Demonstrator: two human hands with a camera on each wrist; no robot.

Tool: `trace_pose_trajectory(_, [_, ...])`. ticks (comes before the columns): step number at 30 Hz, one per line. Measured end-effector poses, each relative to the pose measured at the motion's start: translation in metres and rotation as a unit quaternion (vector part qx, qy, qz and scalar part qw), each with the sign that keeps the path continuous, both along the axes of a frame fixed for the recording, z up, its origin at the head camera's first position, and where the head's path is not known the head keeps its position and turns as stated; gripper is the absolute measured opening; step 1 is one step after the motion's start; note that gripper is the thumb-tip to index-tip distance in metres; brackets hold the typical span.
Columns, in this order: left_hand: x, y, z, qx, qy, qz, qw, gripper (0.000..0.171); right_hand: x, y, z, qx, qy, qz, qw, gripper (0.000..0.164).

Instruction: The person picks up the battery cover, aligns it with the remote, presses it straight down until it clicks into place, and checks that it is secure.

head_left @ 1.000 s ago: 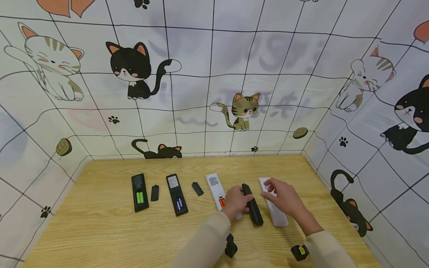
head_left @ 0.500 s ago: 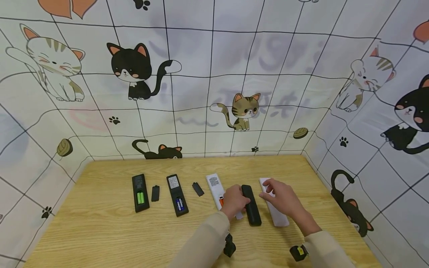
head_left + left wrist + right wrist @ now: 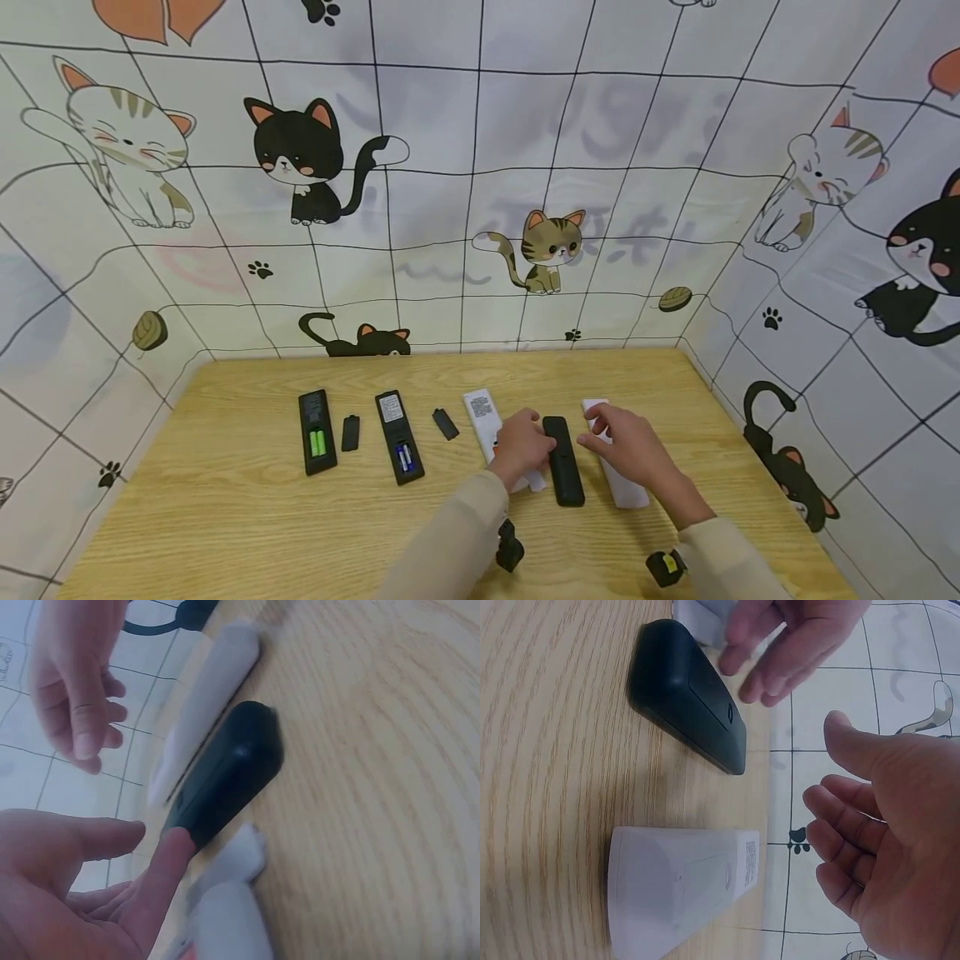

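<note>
A black remote control (image 3: 566, 467) lies back up on the table, its battery cover in place in the right wrist view. My left hand (image 3: 522, 446) is beside its left edge, fingers loosely extended, one fingertip right at the remote in the left wrist view. Over the far end of a white remote control (image 3: 624, 485) hovers my right hand (image 3: 632, 443), fingers relaxed and holding nothing. That white remote also lies back up, with a label and a fitted cover. Partly hidden under my left hand is another white remote (image 3: 481, 410), with a loose white cover (image 3: 535, 481) next to it.
To the left lie a black remote with green batteries (image 3: 318, 433) and its loose cover (image 3: 350, 433). Beside them are a black remote with blue batteries (image 3: 400, 442) and a small black cover (image 3: 446, 423). Cat-printed cloth (image 3: 427, 208) walls the wooden table (image 3: 262, 533).
The black remote was tilted up in my left hand's grip; now it lies flat. My left fingers have let go and drawn slightly left. The right hand has barely moved.
</note>
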State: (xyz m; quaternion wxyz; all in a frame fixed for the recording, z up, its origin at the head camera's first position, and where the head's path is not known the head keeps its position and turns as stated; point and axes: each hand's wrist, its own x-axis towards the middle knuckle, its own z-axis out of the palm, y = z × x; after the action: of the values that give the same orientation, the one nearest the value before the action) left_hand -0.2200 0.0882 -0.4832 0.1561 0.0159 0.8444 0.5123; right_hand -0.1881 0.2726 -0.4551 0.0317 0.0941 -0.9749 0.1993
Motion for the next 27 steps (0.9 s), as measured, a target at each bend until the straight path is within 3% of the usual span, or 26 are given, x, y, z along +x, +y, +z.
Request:
trace_pose_trajectory(8, [-0.006,-0.033,0.024,0.071,-0.006,0.001,0.9975,0.046,-0.004,-0.009,-0.002,0.001,-0.013,0.003,1.0,0.035])
trace_pose_trajectory(12, [-0.013,-0.053,0.025,0.065,-0.005,0.01,0.9978,0.047,-0.007,-0.015,-0.006,-0.003,-0.028,0.004,1.0,0.035])
trace_pose_trajectory(18, [-0.023,-0.078,0.018,0.052,0.0,0.045,0.9976,0.046,-0.008,-0.026,-0.009,-0.009,-0.047,0.011,0.999,0.035])
trace_pose_trajectory(27, [-0.021,-0.097,0.018,-0.011,0.001,0.06,0.9981,0.047,-0.007,-0.044,-0.012,-0.006,-0.042,0.038,0.998,0.034])
